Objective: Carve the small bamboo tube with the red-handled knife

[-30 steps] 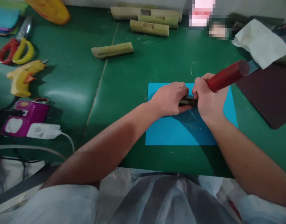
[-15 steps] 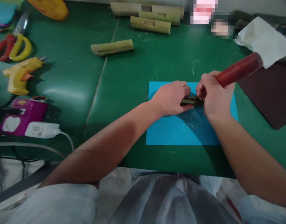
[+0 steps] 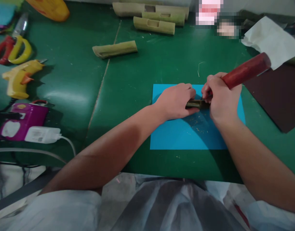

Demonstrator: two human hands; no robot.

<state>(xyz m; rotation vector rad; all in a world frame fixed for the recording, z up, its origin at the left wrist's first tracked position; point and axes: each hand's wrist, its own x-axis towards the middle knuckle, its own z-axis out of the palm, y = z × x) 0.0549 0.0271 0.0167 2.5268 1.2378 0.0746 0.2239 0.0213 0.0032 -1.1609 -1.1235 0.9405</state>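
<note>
My left hand (image 3: 175,100) is closed around a short piece of bamboo (image 3: 193,103) and presses it down over a blue sheet (image 3: 171,138). Its fingers cover most of the left part of the bamboo. My right hand (image 3: 223,99) grips a carving tool with a thick red handle (image 3: 247,70), which slants up to the right. The tool's working end is at the bamboo, mostly hidden by my fingers. Small pale shavings (image 3: 201,130) lie on the sheet just below the bamboo.
Several cut bamboo pieces (image 3: 154,25) lie at the back, one bamboo piece (image 3: 115,49) nearer. On the left are scissors (image 3: 13,51), a yellow glue gun (image 3: 22,77) and a purple power strip (image 3: 34,120) with cables. A dark board (image 3: 277,96) and crumpled white paper (image 3: 270,41) are right.
Both hands stay almost in place on the bamboo and the tool. The whole view has shifted very slightly.
</note>
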